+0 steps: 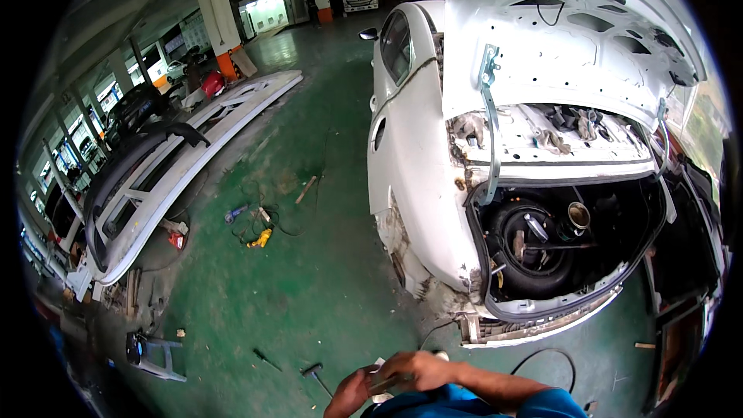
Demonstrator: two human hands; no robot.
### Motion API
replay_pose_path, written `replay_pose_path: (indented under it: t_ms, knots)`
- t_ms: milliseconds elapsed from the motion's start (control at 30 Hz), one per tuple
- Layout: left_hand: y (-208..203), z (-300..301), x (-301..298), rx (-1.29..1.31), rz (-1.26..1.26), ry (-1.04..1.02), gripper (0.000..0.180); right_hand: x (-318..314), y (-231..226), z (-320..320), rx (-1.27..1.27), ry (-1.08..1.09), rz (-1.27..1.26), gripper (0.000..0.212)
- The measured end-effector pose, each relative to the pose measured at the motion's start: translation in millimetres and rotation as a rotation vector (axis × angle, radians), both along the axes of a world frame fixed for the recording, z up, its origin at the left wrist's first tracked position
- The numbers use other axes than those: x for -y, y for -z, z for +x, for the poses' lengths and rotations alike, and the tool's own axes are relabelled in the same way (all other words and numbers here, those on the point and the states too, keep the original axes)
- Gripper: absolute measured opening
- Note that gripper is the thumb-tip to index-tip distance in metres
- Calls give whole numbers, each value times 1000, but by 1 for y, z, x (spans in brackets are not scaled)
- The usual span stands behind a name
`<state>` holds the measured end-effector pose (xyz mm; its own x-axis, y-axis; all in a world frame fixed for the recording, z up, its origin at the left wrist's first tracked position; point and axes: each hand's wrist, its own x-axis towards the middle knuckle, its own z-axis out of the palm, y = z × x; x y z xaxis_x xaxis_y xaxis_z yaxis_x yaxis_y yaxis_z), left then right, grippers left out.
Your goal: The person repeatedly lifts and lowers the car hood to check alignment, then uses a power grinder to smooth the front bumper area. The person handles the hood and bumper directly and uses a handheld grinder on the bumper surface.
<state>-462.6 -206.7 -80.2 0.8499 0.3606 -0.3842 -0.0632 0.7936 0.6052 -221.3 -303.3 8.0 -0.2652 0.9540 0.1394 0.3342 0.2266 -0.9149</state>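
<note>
My left hand (pixel 353 392) and my right hand (pixel 422 370) come together in front of my body at the lower edge. Both have their fingers curled, closed around something small between them that I cannot make out. A whitish scrap (pixel 381 398) shows just below the fingers. On the floor left of my hands lies a hammer (pixel 313 372) with a dark head, and beyond it a thin dark tool (pixel 267 358). Ahead to the right stands a white car (pixel 422 162) with its trunk lid (pixel 542 46) raised and its rear bumper off.
Inside the trunk are a spare tyre (pixel 534 275), a hammer (pixel 519 245) and an open can (pixel 577 217). Power tools with cords, one yellow (pixel 261 239) and one blue (pixel 235 214), lie on the green floor. A grey step stool (pixel 164 358) and a long white panel (pixel 209 143) are at left.
</note>
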Motion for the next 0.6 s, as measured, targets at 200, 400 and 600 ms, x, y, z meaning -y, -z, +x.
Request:
replay_pose_path:
  t_ms: [200,400,600]
  knots:
    - [-10,-48,-3,-148,350,-93,55,-16,11,-60,287,51,143,27]
    - [-17,-99,15,-361,296,-68,47,-43,63,-129,387,-1,239,17]
    - [-32,-123,-6,-282,225,-137,40,-77,65,-157,253,-5,70,15]
